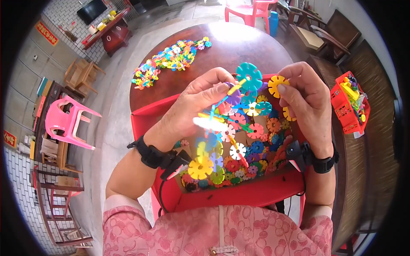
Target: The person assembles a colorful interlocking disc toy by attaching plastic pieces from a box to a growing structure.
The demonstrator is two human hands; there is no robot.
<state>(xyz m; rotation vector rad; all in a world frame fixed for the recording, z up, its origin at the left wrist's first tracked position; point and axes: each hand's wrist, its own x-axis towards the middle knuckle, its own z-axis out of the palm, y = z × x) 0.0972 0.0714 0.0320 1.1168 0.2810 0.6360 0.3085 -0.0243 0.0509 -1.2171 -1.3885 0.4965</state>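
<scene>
My left hand (194,100) pinches a purple slotted disc (232,94) between thumb and fingers. It belongs to a cluster of interlocking plastic snowflake discs, with a large teal disc (249,77) at its upper end and a yellow disc (200,167) lower down. Part of this cluster is smeared by glare. In my right hand (311,104), thumb and fingers grip a yellow disc (278,86), apart from the teal one. Another yellow disc (289,113) shows below those fingers; whether they hold it I cannot tell. Underneath, a red box (241,198) contains many loose coloured discs.
A joined mass of discs (175,59) lies on the round brown table (239,49) beyond the box. A red basket of toys (348,106) stands at the right. Pink plastic chairs (64,119) are around. A cable (161,192) hangs from the black left wrist strap (147,154).
</scene>
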